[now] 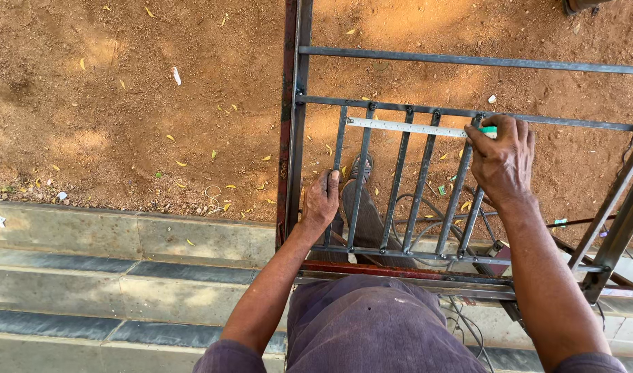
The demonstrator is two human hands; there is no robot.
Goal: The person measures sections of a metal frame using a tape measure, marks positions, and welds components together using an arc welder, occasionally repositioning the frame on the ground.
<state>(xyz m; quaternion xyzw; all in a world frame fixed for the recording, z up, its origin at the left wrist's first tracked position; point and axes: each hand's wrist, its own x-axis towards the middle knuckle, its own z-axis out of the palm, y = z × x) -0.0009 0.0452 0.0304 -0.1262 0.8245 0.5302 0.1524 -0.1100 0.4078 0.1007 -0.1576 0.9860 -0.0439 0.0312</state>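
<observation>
Evidently the right hand [501,160] pinches the green-capped end of a steel ruler [406,127] laid across the upright bars of a metal gate frame [294,138], just below its far rail. The left hand [321,202] is clenched around the leftmost bar. With only one end pinned, the ruler could tilt or slide off the bars. Cables [427,214] trail under the frame near a sandalled foot [361,169], a likely snag. Leaf-strewn dirt ground [123,103] lies far left, concrete steps [89,276] near.
</observation>
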